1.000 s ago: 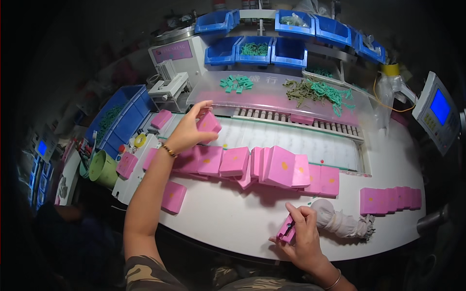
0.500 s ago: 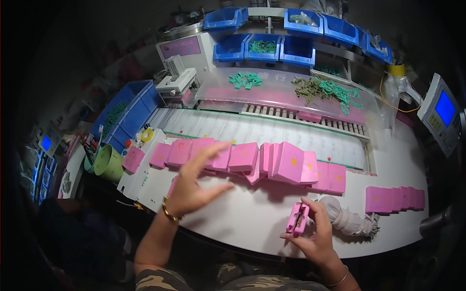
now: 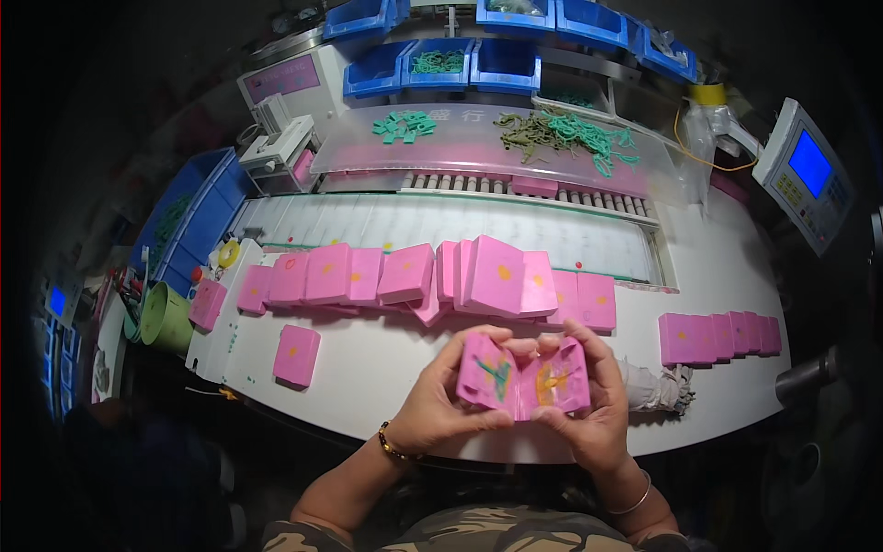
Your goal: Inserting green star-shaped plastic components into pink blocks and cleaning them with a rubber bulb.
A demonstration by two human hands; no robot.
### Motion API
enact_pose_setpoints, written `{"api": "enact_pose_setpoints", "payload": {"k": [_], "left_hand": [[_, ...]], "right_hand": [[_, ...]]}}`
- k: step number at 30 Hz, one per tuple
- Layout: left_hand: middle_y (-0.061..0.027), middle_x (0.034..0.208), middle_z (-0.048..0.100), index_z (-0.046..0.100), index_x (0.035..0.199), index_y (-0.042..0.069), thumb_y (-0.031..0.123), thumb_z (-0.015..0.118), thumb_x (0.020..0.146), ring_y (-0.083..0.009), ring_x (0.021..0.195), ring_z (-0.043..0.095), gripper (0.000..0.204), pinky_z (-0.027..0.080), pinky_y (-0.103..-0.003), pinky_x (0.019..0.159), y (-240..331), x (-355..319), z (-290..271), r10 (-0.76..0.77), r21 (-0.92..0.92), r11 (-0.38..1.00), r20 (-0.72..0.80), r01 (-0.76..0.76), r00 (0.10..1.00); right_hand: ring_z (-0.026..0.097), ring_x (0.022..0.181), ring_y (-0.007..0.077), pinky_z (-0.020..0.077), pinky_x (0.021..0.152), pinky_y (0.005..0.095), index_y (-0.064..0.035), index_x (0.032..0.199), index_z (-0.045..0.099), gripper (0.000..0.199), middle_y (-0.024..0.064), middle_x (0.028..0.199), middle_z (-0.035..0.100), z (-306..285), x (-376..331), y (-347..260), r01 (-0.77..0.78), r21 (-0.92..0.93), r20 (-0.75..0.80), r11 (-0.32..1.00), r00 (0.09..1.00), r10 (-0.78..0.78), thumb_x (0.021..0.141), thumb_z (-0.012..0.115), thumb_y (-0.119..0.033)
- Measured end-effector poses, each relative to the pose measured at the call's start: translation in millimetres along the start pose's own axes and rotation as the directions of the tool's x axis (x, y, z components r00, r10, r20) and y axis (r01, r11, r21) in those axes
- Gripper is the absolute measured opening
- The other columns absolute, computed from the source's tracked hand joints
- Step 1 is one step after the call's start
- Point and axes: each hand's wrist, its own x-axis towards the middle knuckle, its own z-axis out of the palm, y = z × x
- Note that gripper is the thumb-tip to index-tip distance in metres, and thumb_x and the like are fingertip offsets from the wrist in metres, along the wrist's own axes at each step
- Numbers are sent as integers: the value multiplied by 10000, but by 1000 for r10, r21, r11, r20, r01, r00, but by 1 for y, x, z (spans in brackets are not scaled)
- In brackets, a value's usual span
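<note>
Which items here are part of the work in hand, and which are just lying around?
In hand:
- left hand and right hand, both gripping the opened pink case
- row of pink cases on the white table

Lying about:
- green cup
- blue bins
- loose green parts on the clear cover
- blue-screen panel
- yellow tape roll

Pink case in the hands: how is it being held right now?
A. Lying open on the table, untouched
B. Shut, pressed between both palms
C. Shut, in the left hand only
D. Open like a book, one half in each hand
D: the pink case is spread open, left hand on one half, right hand on the other, above the table edge.
</note>
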Motion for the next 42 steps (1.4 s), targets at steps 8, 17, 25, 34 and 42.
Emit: {"api": "enact_pose_setpoints", "payload": {"k": [8, 17, 25, 34, 42], "left_hand": [[-155, 1163, 601, 478, 1316, 7, 560, 561, 914, -236, 1020, 603, 689, 512, -378, 915, -28, 12, 11, -65, -632, 763, -281, -134, 957], [-131, 876, 587, 558, 999, 46, 536, 607, 889, -206, 779, 598, 505, 527, -322, 660, -24, 11, 6, -185, -593, 805, -262, -7, 947], [-73, 811, 479, 425, 731, 79, 238, 537, 898, -136, 685, 420, 256, 392, -275, 673, -23, 9, 9, -85, -339, 940, -323, -31, 943], [-54, 762, 459, 418, 738, 79, 236, 442, 921, -142, 699, 410, 242, 378, -289, 674, -30, 8, 9, -86, -242, 970, -347, 0, 934], [3, 812, 429, 411, 841, 82, 177, 401, 963, -87, 754, 403, 155, 368, -239, 715, -43, 6, 7, -38, -388, 913, -389, -126, 920]], "right_hand": [[555, 1040, 279, 460, 893, 380, -98, 1024, 684, 361, 114, 1107, 542, 10, -3, 1, 403, -469, 264, 786, 913, -311, 695, 831, -123], [625, 828, 249, 525, 722, 345, -83, 1189, 662, 456, 96, 1018, 634, 8, -1, -5, 392, -415, 357, 821, 900, -250, 770, 796, -206], [588, 687, 202, 482, 570, 314, -68, 1121, 668, 357, 82, 912, 551, 14, 12, -14, 363, -640, 210, 677, 930, -301, 775, 755, -39], [607, 766, 257, 495, 618, 351, -48, 929, 612, 226, 113, 981, 570, 14, 17, -11, 417, -647, 240, 639, 906, -348, 748, 744, -17], [640, 796, 308, 518, 664, 370, -19, 959, 549, 235, 116, 897, 629, 16, 11, 0, 341, -491, 265, 802, 935, -236, 776, 674, 62]]}}
